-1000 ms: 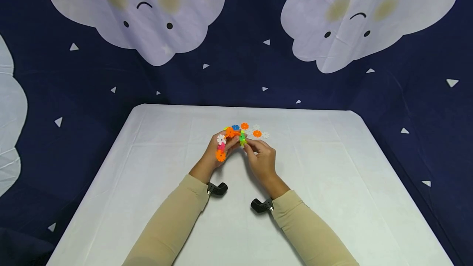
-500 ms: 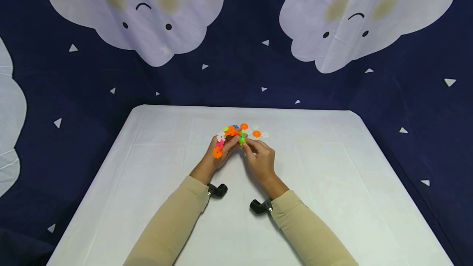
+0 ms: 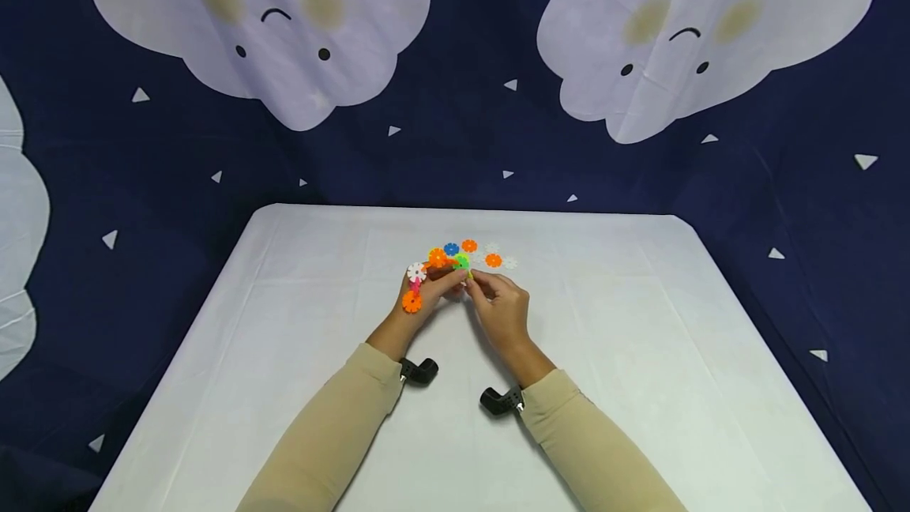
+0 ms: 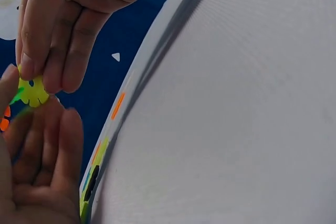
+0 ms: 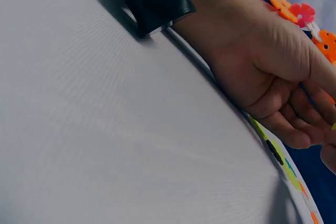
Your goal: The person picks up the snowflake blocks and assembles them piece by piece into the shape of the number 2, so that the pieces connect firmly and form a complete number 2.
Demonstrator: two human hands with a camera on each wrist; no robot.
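Left hand [image 3: 430, 294], right hand [image 3: 505, 310], fingers [image 4: 38, 32] pinching one disc chain [image 3: 438, 257], two loose orange discs [image 3: 494, 260]

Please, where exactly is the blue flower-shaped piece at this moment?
In the head view, the blue piece lies toward the far edge of the white table, just beyond the left hand and immediately left of a loose orange piece.

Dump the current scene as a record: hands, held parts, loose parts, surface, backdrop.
left hand: holds chain of flower-shaped pieces
chain colours visible: orange, pink, white, green
right hand: pinches yellow piece beside the chain's green piece
yellow-green joint: cannot tell if fully locked
loose parts beyond hands: include blue piece, two orange pieces, whitish pieces
surface: white table
backdrop: dark blue cloth, clouds printed
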